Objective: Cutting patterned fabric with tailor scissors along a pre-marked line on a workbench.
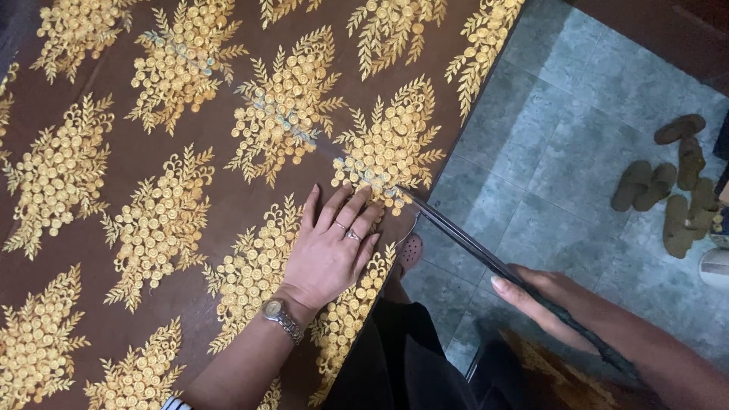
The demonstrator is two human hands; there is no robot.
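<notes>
1. We see a brown fabric (228,197) embroidered with golden floral sprays, spread flat over most of the view from the head camera; its right edge runs diagonally from the top centre down to the lower middle.
2. The left hand (330,254) lies palm down on the fabric close to that edge, fingers stretched out and slightly spread. It grips nothing and simply presses the cloth flat.
3. That hand wears rings on two fingers, and a metal wristwatch (281,317) sits on the wrist.
4. The right hand (547,304) is off the cloth, over the floor, curled round the handles of long dark scissors (463,239).
5. The scissors slant up and to the left; their tips meet the fabric edge just beside the left fingertips, at a golden flower cluster. We cannot tell how far the blades are parted.
6. Right of the cloth lies a grey-green tiled floor (562,152).
7. Several olive-brown sandals (668,190) lie on the tiles at the far right, well apart from both hands.
8. Dark clothing of the person shows at the bottom centre, below the left wrist.
</notes>
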